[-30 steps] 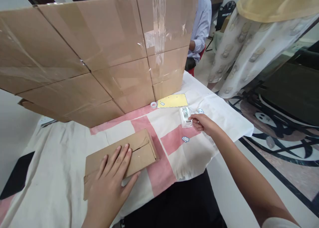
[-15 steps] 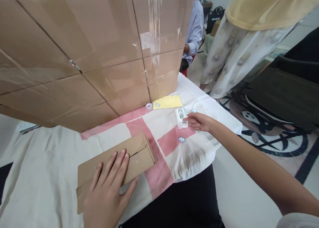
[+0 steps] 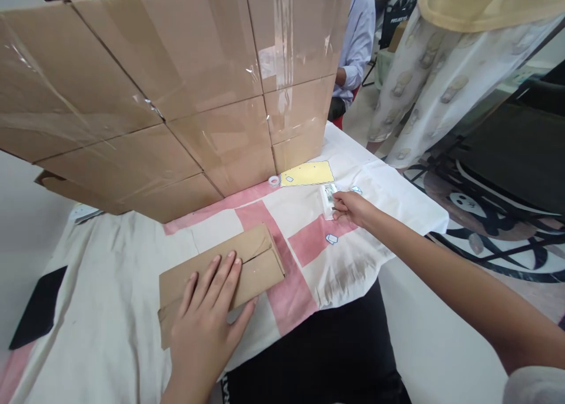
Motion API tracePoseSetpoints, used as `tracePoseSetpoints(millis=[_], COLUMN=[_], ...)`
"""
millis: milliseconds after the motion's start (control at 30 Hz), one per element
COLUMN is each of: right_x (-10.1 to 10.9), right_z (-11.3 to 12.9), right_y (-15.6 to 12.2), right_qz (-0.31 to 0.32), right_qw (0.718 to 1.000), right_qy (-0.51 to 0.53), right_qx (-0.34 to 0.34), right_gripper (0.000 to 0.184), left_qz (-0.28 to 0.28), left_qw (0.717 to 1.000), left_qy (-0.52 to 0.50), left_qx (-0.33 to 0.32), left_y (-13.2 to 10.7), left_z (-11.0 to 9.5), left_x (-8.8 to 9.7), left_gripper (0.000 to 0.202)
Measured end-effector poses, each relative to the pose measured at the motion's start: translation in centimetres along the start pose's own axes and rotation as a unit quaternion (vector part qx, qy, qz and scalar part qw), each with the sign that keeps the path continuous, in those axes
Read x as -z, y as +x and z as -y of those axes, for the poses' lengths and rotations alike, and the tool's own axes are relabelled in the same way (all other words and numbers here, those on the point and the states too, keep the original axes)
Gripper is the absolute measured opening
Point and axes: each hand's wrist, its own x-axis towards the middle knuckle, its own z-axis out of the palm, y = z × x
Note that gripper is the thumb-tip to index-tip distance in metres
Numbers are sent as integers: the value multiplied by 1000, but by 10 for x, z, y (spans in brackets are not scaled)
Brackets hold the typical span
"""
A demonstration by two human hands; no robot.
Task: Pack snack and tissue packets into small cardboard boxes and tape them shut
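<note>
My left hand (image 3: 205, 319) lies flat on a flat brown cardboard box (image 3: 260, 274), its fingers stretched out and the thumb spread over the near side. The box sits closed on the cloth. Farther off to the right, my right hand (image 3: 352, 209) is closed on the right edge of a small white pack (image 3: 328, 203) with a greenish printed face. My fingers cover part of the pack, so its contents cannot be told. Just beyond it lie a yellow paper card (image 3: 308, 173) and a small roll of clear tape (image 3: 274, 181).
A tall wall of taped cardboard (image 3: 212, 122) stands along the back. White and pink patterned cloth (image 3: 304, 310) covers the table. A black flat object (image 3: 39, 307) lies at left. One person (image 3: 356, 33) sits behind; another (image 3: 424, 80) stands at right near a black chair (image 3: 516, 151).
My right hand has closed on the small white pack, which now looks tilted. My left hand stays on the cardboard box. The whole view has shifted, moving things slightly rightward and up.
</note>
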Motion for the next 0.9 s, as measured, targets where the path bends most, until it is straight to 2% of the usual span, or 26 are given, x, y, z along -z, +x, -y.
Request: tracePoseSetpoints(millis=[200, 367, 633, 900], right_x=[-2, 2, 11, 9], right_z=[-11, -18, -21, -24], right_y=[-7, -9, 7, 6], right_qz=[-14, 13, 59, 38], right_qw=[996, 989, 982, 978], right_qy=[50, 70, 80, 83], right_qx=[72, 129, 163, 189], right_gripper=[18, 20, 28, 37], left_qz=[-2, -5, -6, -5], left_qw=[1000, 1000, 1000, 1000], left_qy=[5, 12, 16, 21], left_qx=[-5, -3, 1, -4], left_y=[0, -1, 2, 2], left_z=[1, 0, -1, -1], left_x=[0, 1, 0, 1], left_gripper=[73, 74, 75, 72])
